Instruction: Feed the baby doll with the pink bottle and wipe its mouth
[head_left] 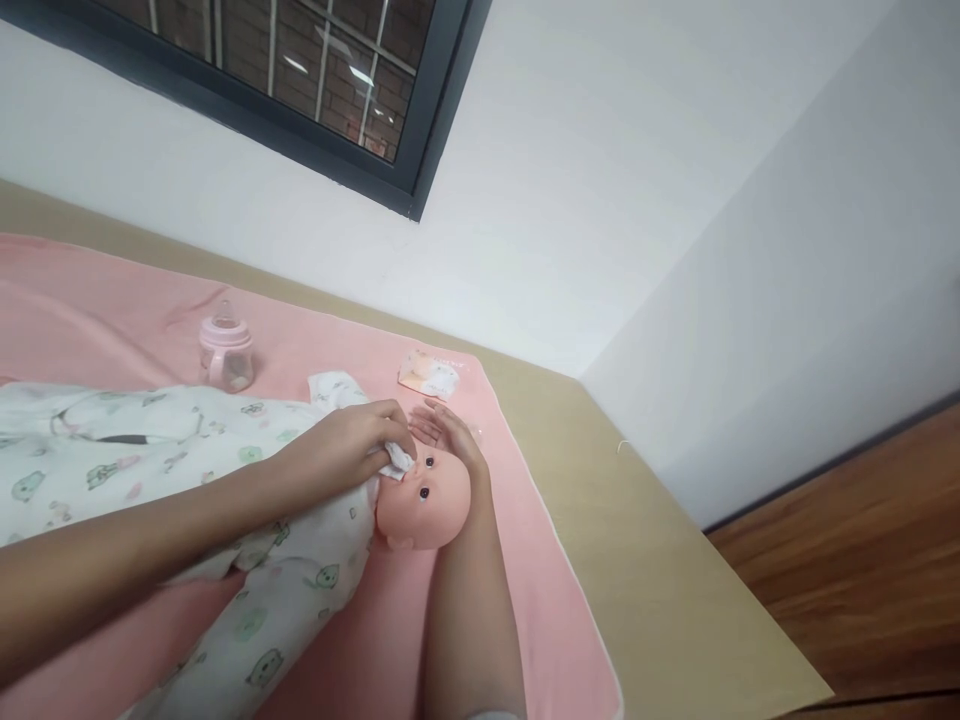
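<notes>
A baby doll (442,500) lies on its back on a pink mat, its bald head toward the right. It wears a white romper (300,540) with green and pink prints. My left hand (371,435) reaches across the doll's body, its fingers closed on a crumpled white tissue (397,460) at the doll's mouth. My right hand (450,432) curves around the top of the head from beyond it, palm up and fingers stretched out. The forearm passes beside or under the head; which one I cannot tell.
A pink baby bottle (226,350) with handles stands on the mat (360,640) beyond the doll. A small white-and-orange packet (429,375) lies near the mat's far corner. The wooden tabletop (637,560) meets a white wall (540,220) with a dark-framed window (420,150).
</notes>
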